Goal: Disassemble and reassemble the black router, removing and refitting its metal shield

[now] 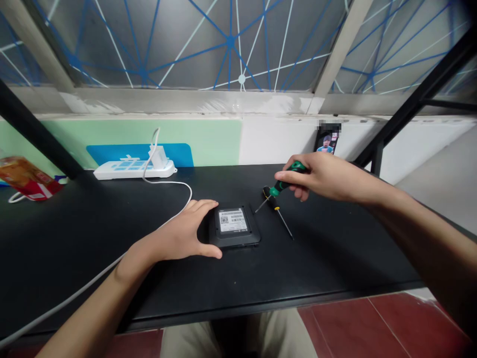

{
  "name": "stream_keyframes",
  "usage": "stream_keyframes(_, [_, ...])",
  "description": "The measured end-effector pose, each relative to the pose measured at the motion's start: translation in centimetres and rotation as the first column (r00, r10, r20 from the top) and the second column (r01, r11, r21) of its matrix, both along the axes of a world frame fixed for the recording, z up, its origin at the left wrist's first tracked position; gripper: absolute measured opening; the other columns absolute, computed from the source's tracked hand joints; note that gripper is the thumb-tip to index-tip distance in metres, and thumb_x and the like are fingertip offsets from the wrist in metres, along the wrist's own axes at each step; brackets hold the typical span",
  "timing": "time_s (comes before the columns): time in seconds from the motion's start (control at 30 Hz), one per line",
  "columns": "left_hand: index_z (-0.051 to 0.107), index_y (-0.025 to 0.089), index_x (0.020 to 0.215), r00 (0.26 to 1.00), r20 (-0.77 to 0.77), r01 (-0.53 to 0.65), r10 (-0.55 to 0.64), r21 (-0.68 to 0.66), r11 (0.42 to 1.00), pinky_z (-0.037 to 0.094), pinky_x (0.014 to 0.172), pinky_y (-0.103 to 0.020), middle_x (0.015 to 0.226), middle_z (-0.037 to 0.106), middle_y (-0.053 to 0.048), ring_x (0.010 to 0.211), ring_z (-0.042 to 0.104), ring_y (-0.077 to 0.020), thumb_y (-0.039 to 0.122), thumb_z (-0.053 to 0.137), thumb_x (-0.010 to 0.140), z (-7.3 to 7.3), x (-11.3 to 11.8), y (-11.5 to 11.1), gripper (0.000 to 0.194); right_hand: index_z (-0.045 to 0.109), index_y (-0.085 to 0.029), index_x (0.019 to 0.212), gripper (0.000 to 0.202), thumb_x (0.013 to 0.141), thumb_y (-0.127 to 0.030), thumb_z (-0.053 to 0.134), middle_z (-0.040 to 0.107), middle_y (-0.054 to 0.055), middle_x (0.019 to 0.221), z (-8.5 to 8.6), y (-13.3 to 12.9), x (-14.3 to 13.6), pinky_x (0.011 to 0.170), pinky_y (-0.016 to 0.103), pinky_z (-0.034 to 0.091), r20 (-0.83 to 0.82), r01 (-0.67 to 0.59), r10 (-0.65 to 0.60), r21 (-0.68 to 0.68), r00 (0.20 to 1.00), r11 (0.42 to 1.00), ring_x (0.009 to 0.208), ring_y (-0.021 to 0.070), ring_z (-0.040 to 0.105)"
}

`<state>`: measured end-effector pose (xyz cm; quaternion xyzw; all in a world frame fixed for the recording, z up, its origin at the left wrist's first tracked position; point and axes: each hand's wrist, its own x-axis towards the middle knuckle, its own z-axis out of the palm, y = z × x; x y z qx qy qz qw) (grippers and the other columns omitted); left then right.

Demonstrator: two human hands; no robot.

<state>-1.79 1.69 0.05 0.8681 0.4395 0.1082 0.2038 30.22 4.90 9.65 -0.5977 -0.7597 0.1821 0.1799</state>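
Your black, squarish device (235,238) lies just below the frame's centre, one white label (233,221) with QR code and barcodes on top. Your left hand (182,231) spreads open at its left edge, perhaps touching. Your right hand (306,173) grips one green-and-black screwdriver (280,187); a second, black-and-yellow screwdriver (276,207) lies right of centre.

A green-and-black screwdriver (276,189) is standing out against a black table (316,263), where a black box (238,240) is wearing a white label (233,220) with dark print and a second screwdriver (277,208) is showing a yellow ring. Facing me, blue and white lines (230,43) are criss-crossing grey window panes (194,44); floor tiles (346,323) are glowing red.
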Motion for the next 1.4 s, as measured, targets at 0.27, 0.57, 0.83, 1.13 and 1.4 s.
stream_keyframes(0.27, [0.036,0.019,0.149,1.0,0.004,-0.007,0.007,0.003,1.0,0.032,0.118,-0.057,0.154,0.041,-0.017,0.143,0.035,-0.0397,0.069,0.076,0.071,0.2,0.1,-0.2,0.101,0.065,-0.018,0.091,0.048,0.078,-0.064,0.069,0.074,0.005,0.077,-6.4,-0.4,4.1,0.062,0.035,0.061,-0.372,-0.067,-0.056,-0.309,0.927,0.949,0.063,0.0183,0.072])
stream_keyframes(0.57, [0.034,0.019,0.152,1.0,-0.002,-0.01,0.01,0.024,1.0,0.03,0.119,-0.058,0.155,0.039,-0.017,0.144,0.033,-0.0411,0.068,0.075,0.07,-0.1,0.1,0.0,0.104,0.062,-0.021,0.077,0.037,0.08,-0.057,0.072,0.067,0.003,0.075,-8.7,-2.7,6.6,0.066,0.031,0.052,-0.632,0.178,-0.325,-0.286,0.703,0.941,0.067,0.0158,0.062])
stream_keyframes(0.83, [0.032,0.016,0.153,1.0,-0.026,-0.006,0.007,0.014,1.0,0.029,0.12,-0.057,0.157,0.037,-0.019,0.146,0.031,-0.0406,0.07,0.073,0.072,0.1,0.1,-0.2,0.106,0.057,-0.021,0.078,0.042,0.074,-0.06,0.073,0.064,0.003,0.071,-10.7,-2.2,8.2,0.062,0.033,0.04,-0.292,0.449,-0.43,-0.002,0.854,0.894,0.065,0.0178,0.056])
stream_keyframes(1.13, [0.032,0.018,0.154,1.0,-0.002,0.007,-0.007,0.018,1.0,0.031,0.118,-0.056,0.158,0.037,-0.018,0.145,0.033,-0.0406,0.074,0.071,0.072,0.0,0.1,-0.2,0.107,0.053,-0.023,0.079,0.041,0.078,-0.063,0.062,0.059,0.003,0.076,-11.8,-1.4,6.9,0.063,0.034,0.044,0.069,0.33,-0.356,0.24,0.932,0.913,0.066,0.0205,0.057])
stream_keyframes(1.4, [0.032,0.017,0.154,1.0,-0.007,-0.003,0.003,0.025,1.0,0.033,0.118,-0.054,0.157,0.038,-0.017,0.145,0.034,-0.0387,0.075,0.065,0.077,0.2,0.2,-0.4,0.102,0.058,-0.023,0.085,0.029,0.093,-0.05,0.052,0.062,0.01,0.091,-8.4,-0.9,0.6,0.082,0.042,0.047,0.083,0.142,-0.197,0.435,0.977,0.889,0.089,0.0278,0.059])
